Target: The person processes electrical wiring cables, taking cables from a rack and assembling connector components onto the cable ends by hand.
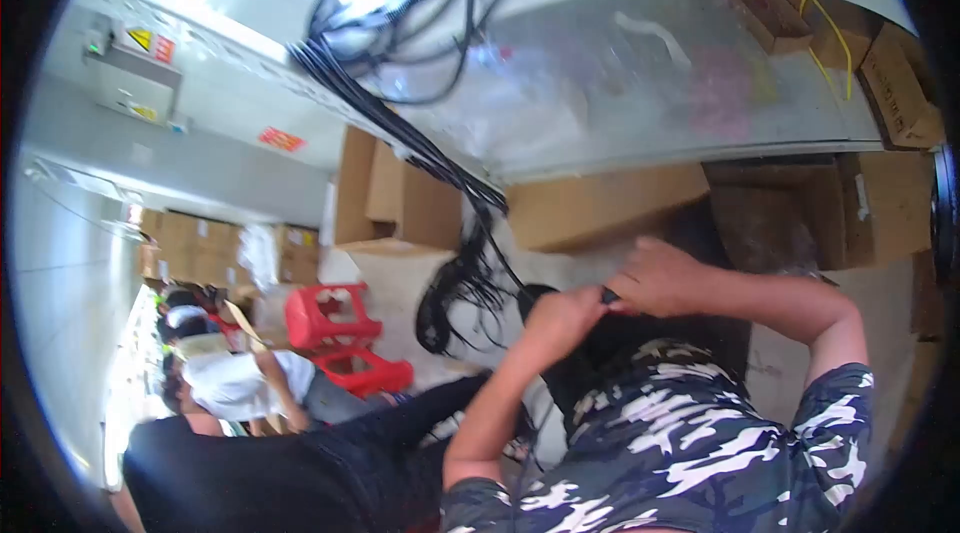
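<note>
Black and slim, a short cable-like piece [608, 296] shows between the two bare hands, most of it covered by fingers. The left hand [566, 321] is closed, its bent fingers and thumb gripping one side of the piece. The right hand [658, 278] is closed on the other side, fingers curled and the thumb side turned toward the left hand. The finer detail of what they grip is too small to tell. Both hands are held in front of the wearer's black, white and grey camouflage shirt [690, 433].

Just beyond the left hand, a bundle of thin black cables [385, 118] slants up to the pale grey table [560, 123], where it spreads into loose loops. A tangled coil of black cable [436, 308] hangs below the table's front edge. Open brown cardboard boxes [610, 205] stand along that edge, and more brown cartons [893, 83] sit at the right end of the table, near a thin yellow strap [848, 43]. Clear plastic film [530, 118] lies on the table.

To the left, a person in black clothes [270, 473] is close beside the wearer, and a person in a white shirt [245, 383] is farther off. Red plastic stools [330, 317] are near them. Stacked brown cartons [195, 248] stand in the background, and a pale wall box [138, 88] carries yellow warning labels.
</note>
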Demonstrator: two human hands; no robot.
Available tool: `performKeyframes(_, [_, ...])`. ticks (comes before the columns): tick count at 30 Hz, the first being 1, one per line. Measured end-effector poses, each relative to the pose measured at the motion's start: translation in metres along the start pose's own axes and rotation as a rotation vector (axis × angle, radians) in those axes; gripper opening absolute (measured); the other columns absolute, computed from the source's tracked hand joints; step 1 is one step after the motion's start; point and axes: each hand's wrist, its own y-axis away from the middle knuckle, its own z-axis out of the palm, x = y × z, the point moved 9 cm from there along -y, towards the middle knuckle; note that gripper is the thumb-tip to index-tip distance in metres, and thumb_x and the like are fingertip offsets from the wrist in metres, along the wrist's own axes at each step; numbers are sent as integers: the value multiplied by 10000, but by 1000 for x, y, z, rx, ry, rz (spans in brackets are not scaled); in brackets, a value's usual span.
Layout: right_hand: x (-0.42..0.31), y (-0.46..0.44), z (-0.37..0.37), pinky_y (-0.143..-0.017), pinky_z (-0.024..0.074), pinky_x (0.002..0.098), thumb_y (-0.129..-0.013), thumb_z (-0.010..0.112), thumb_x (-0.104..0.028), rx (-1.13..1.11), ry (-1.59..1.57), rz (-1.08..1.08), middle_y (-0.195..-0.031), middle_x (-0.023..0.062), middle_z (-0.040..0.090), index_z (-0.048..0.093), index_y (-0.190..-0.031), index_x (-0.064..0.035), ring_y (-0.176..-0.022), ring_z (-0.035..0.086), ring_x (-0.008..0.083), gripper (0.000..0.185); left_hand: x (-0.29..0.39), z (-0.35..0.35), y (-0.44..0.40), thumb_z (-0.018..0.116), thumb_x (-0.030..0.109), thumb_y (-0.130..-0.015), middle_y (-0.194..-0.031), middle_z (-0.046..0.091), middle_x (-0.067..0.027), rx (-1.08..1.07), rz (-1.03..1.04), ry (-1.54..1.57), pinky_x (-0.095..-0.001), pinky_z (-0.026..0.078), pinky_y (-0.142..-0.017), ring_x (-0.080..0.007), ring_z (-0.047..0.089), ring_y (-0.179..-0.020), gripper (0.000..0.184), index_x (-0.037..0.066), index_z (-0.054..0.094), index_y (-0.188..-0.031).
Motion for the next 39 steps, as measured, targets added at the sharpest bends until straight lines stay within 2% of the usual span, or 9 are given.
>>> performKeyframes(8, [11,14,62,-665,430,349,-870,399,-405,-295,-991,477,-733,123,560,523,-891,-28,-716,554,235,398,3,8,17,496,220,-815,-807,568,-163,-21,-10,-49,-415,444,-618,-345,556,-756,208,34,477,-906])
performKeyframes(11, [11,12,40,-683,436,296,-839,520,-312,278,-1405,381,-953,113,527,454,-1072,-19,-771,526,147,380,7,-41,29,515,164,-817,-792,572,-134,334,27,265,-348,447,-609,-270,581,-722,227,27,482,-994])
performKeyframes(14, [-25,-9,13,-723,438,330,-819,553,-270,238,-974,227,-986,146,496,413,-1115,-22,-843,540,216,410,-1,-68,48,498,130,-834,-672,486,-51,491,-28,1322,-293,391,-538,-158,457,-586,169,30,514,-969])
performKeyframes(17, [-57,-32,2,-650,454,377,-798,556,-239,332,-540,-89,-908,129,525,504,-961,-79,-721,546,310,235,35,-121,60,485,216,-857,-627,395,-13,551,421,1653,-302,336,-506,-142,381,-546,217,42,511,-984])
performKeyframes(31, [-128,-128,-159,-457,397,272,-718,612,-210,531,127,-518,-615,-1,503,531,-885,-74,-512,513,145,230,48,-237,194,497,331,-852,-704,432,-27,1216,1068,1310,-317,417,-589,-152,408,-578,277,104,459,-1006])
performKeyframes(34, [-127,-166,-209,-403,361,259,-756,578,-204,525,198,-484,-611,-2,486,523,-858,-82,-470,478,143,168,35,-245,210,564,372,-803,-1153,420,-133,1500,952,957,-466,372,-854,-276,459,-984,544,101,339,-1217])
performKeyframes(36, [-113,-191,-261,-357,291,234,-801,521,-196,727,413,-517,-652,-3,469,516,-865,-87,-476,430,108,127,-3,-231,213,558,346,-812,-1164,441,-151,1539,679,851,-469,370,-880,-306,453,-1047,534,73,338,-1215])
performKeyframes(37, [-86,-216,-280,-350,261,216,-801,511,-170,755,618,-412,-690,-3,456,506,-896,-81,-488,399,76,130,-55,-193,212,539,314,-829,-1084,498,-149,1540,95,693,-421,406,-850,-285,498,-981,514,49,332,-1218])
performKeyframes(39, [-57,-243,-338,-370,342,220,-785,528,-119,1021,1159,-279,-739,23,487,514,-903,-68,-505,422,88,129,-95,-155,173,527,275,-839,-1017,535,-128,1334,314,1082,-369,436,-814,-243,529,-904,464,38,357,-1200])
